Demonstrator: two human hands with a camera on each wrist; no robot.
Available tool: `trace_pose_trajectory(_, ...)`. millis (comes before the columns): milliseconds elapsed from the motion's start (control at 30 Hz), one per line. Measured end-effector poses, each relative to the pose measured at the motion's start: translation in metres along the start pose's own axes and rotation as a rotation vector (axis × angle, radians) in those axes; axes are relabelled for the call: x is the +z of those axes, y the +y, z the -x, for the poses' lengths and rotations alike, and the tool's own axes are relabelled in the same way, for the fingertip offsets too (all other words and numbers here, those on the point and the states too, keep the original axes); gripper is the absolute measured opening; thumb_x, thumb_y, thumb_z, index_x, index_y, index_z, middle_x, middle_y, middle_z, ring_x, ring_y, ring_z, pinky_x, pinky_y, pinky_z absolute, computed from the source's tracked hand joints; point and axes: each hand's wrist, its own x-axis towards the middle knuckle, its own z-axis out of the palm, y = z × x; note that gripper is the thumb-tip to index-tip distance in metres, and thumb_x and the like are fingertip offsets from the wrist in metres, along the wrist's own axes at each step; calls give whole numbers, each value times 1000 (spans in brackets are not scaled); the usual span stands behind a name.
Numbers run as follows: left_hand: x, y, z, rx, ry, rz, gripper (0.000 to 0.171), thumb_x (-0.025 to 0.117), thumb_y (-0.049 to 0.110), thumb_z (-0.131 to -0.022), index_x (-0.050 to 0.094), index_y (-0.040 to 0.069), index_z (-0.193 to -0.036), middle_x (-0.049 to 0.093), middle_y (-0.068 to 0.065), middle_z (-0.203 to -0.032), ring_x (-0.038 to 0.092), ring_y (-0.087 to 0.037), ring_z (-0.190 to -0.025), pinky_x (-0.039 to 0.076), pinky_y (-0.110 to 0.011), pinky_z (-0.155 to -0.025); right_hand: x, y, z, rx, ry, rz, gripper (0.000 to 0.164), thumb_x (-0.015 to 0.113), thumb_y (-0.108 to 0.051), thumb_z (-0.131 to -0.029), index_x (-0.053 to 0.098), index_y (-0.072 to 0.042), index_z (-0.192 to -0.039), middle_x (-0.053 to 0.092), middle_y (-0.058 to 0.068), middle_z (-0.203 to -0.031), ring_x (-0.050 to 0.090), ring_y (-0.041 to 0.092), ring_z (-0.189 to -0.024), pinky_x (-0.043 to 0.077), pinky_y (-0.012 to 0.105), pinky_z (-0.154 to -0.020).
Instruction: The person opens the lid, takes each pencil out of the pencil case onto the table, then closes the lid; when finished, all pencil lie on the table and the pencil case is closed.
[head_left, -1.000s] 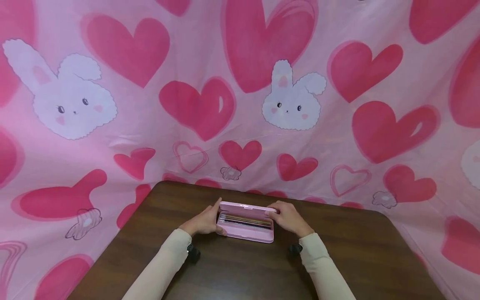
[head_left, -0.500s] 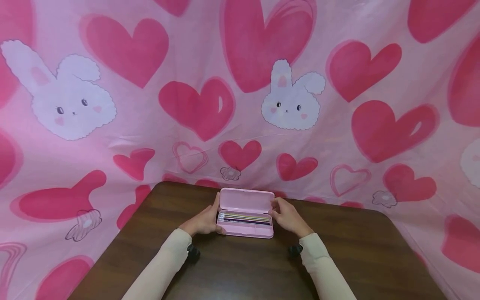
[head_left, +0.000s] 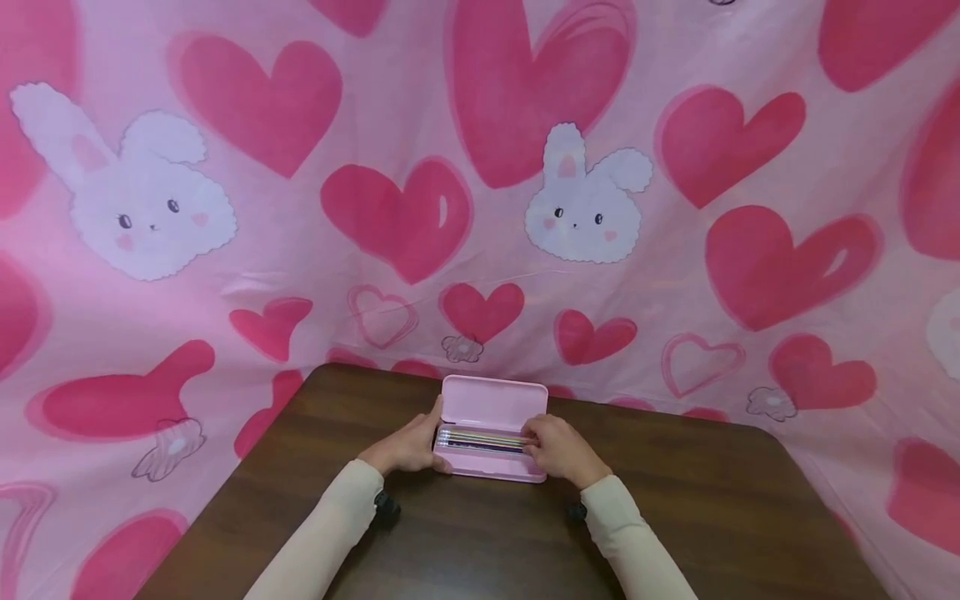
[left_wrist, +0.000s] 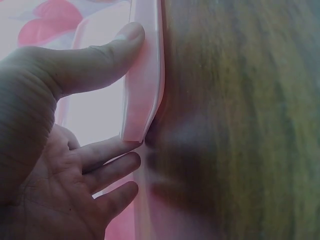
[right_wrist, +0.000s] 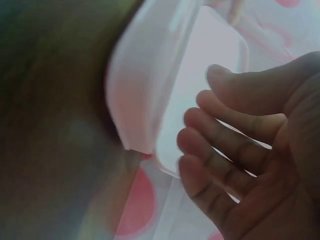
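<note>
pink cloth point(head_left: 390, 108) printed with hearts and rabbits hangs beyond both hands, and a brown counter point(head_left: 480, 542) lies beneath them. a pink pencil case point(head_left: 491, 464) sits on it between the hands, its lid point(head_left: 491, 400) raised on the far side. the left hand point(head_left: 407, 447) grips one end, thumb on the near wall; the right hand point(head_left: 562, 450), fingers loosely bent and relaxed, is over the other end, hiding the ends of the pencils point(head_left: 480, 441) inside; whether it touches them cannot be told.
</note>
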Motion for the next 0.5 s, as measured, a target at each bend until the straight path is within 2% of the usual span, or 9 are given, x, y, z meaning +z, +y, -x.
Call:
trace_pose_trajectory(100,1,-1,0,19,-3,-7,131,92,28,-72,0,11,-163,57,-12,-141,51,-28,-129,35,-56,-119,5,-1,1,-49,-54,38,18,79,-10,-82,76,-9,-100,71,2,-93,57,14,-81,59,40,-85)
trace_pose_trajectory(200,2,-2,0,26,-3,-3,132,93,28,-72,-1,9,-163,60,-12,-138,53,-27,-127,36,-56,-118,11,2,2,-98,-58,69,18,77,-7,-83,77,-9,-101,72,4,-94,60,15,-80,59,40,-86)
trace_pose_trajectory(300,3,-1,-1,17,-3,7,133,92,28,-73,-4,9,-163,59,-12,-139,52,-26,-127,35,-56,-119,14,4,1,-102,-63,79,18,76,-8,-83,77,-10,-102,71,3,-96,60,16,-82,59,39,-87)
trace_pose_trajectory(500,0,-1,-2,57,-8,9,134,91,22,-73,-7,12,-163,57,-15,-144,55,-26,-126,36,-55,-119,18,3,-6,-77,-80,38,15,76,-11,-87,76,-12,-101,69,1,-93,58,12,-78,60,37,-85)
